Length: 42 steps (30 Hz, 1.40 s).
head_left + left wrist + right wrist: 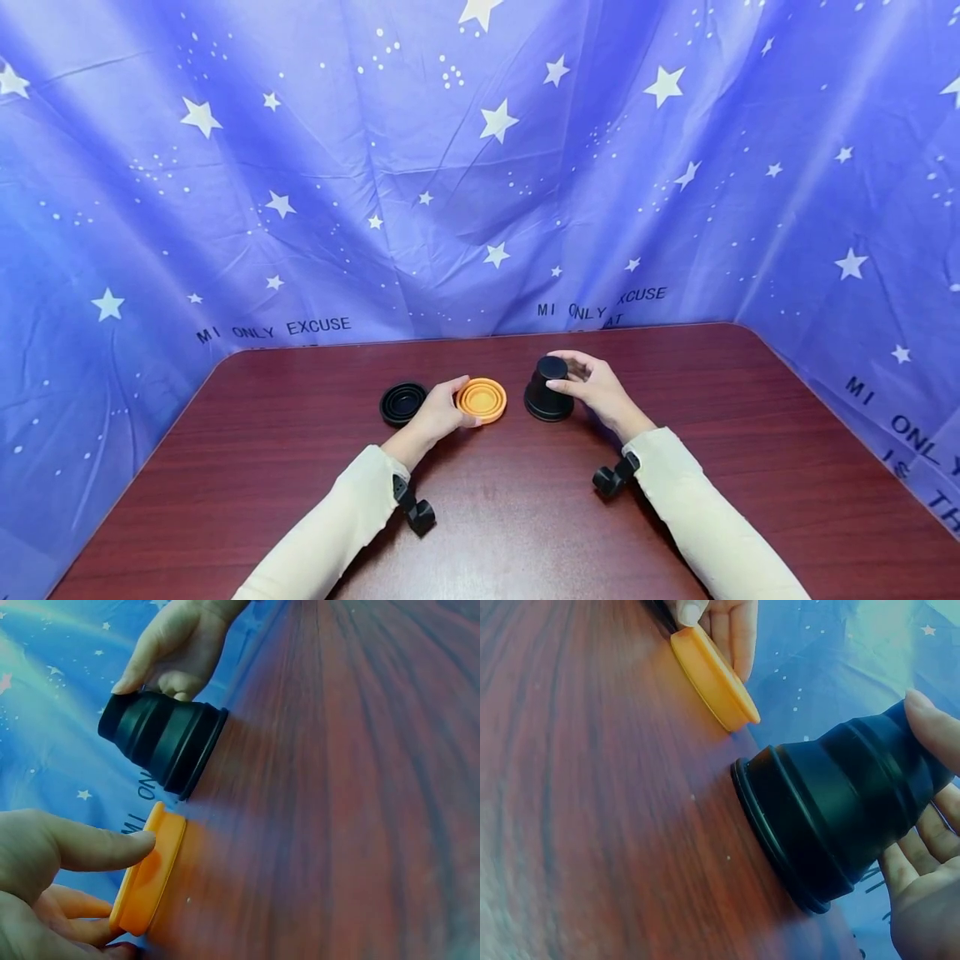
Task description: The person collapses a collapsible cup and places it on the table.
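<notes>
On the reddish wood-grain table (pixel 225 467), left hand (pixel 435 412) is pinching a flat orange rubbery-looking disc (pixel 481 400), right hand (pixel 602 393) gripping a tapered black rubbery-looking cup (pixel 549 398)

Black cone (pixel 545 400): I see smooth, rubbery plastic
Orange disc (pixel 482 401): smooth, rubbery
Table (pixel 510 517), lower frame: glossy woodgrain
Curtain (pixel 435 158): creased cloth

In the head view, bare tabletop (pixel 510 533) lay open at lower middle, between the left sleeve (pixel 322 533) and right sleeve (pixel 712 517). At centre, the left hand (pixel 435 412) obstructed the space between the flat black cup (pixel 401 403) and orange cup (pixel 481 400); a gap separated the latter from the tall black cup (pixel 546 398), its right side blocked by the right hand (pixel 602 393). A starry curtain (pixel 450 183) walled the top.
</notes>
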Motion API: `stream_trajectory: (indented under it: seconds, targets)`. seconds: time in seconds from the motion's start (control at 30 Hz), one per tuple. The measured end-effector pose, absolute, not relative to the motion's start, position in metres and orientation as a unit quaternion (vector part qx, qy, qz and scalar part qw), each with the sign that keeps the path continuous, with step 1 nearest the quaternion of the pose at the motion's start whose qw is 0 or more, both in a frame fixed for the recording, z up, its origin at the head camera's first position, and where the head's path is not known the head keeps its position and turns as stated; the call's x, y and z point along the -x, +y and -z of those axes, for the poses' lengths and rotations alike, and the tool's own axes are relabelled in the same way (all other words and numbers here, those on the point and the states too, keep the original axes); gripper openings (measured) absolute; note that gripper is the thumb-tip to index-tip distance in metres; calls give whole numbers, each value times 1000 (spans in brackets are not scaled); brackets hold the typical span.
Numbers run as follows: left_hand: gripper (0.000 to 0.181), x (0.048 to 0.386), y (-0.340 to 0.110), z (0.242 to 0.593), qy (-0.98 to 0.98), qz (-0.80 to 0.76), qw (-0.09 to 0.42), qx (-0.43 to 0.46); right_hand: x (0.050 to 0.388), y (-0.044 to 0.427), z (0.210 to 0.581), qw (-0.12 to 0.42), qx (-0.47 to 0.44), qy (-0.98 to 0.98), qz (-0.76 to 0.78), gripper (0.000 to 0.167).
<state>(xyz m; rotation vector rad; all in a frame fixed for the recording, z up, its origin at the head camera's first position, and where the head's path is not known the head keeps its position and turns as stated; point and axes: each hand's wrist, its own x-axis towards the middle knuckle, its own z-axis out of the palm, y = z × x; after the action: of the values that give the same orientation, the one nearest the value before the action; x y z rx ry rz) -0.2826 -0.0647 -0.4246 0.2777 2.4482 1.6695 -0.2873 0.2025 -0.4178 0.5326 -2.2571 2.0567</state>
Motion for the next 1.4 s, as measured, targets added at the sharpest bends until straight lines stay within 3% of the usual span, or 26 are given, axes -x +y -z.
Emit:
stream_trajectory:
  seconds: [0.2, 0.5, 0.93, 1.4]
  targets:
    - [76, 282, -74, 426, 800, -586, 82, -105, 283, 194, 412, 27, -180, -719, -671, 49]
    - [61, 278, -94, 418, 790, -596, 43, -138, 271, 172, 399, 22, -202, -695, -689, 51]
    - [41, 250, -103, 373, 793, -589, 29, -149, 256, 146, 381, 32, -236, -688, -685, 52]
    - [38, 259, -94, 397, 774, -610, 48, -164, 243, 125, 375, 42, -274, -683, -676, 53]
